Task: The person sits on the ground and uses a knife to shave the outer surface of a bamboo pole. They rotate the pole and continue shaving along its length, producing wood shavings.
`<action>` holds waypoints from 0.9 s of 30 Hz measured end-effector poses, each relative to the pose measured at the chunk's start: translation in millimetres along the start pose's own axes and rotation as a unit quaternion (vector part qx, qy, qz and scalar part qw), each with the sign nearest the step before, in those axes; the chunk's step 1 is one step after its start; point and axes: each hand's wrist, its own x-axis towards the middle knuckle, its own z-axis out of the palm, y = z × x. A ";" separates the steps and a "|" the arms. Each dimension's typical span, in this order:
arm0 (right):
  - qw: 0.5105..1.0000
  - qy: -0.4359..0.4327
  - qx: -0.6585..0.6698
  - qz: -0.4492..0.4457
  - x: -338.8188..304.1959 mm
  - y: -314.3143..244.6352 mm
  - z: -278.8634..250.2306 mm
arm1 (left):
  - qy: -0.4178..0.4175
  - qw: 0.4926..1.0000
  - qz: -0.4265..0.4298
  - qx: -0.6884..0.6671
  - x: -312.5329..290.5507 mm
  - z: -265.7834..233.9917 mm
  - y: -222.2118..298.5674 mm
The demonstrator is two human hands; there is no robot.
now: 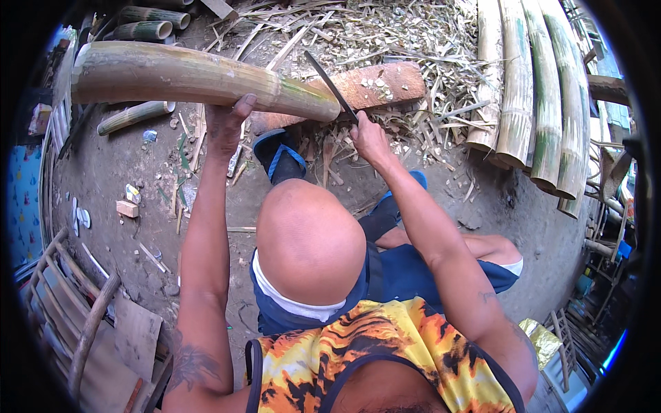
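Note:
A thick length of bamboo (179, 72) lies across in front of me, its right end above a reddish-brown wooden block (385, 84) on the ground. My left hand (228, 125) grips the bamboo from its near side, thumb up against it and the other fingers partly hidden beneath. In my right hand (370, 138) is a knife with a long dark blade (326, 81). The blade slants up and to the left, close by the bamboo's right end; whether it touches cannot be made out. My fingers are wrapped round its handle, which they hide.
Wood shavings and chips (413, 34) cover the ground beyond the block. Several long bamboo poles (513, 82) lie side by side at the right. Shorter bamboo pieces (138, 115) lie at the far left. A slatted bamboo frame (86, 330) stands near left. My sandalled foot (279, 155) is beside the block.

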 end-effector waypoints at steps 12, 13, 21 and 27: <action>0.991 0.106 0.077 -0.039 -26.7 -21.9 -10.3 | 0.048 0.995 0.031 -0.075 0.8 8.0 3.3; 0.984 0.139 0.077 -0.083 -29.5 -30.5 -19.4 | 0.081 0.995 0.049 -0.040 -0.1 13.4 0.0; 0.946 0.220 0.131 -0.201 -31.6 -46.8 -28.5 | 0.135 0.988 0.070 0.026 -2.5 26.8 0.0; 0.996 0.078 0.036 0.020 -9.0 -17.8 -11.9 | 0.144 0.983 0.111 0.017 -5.2 29.7 -0.9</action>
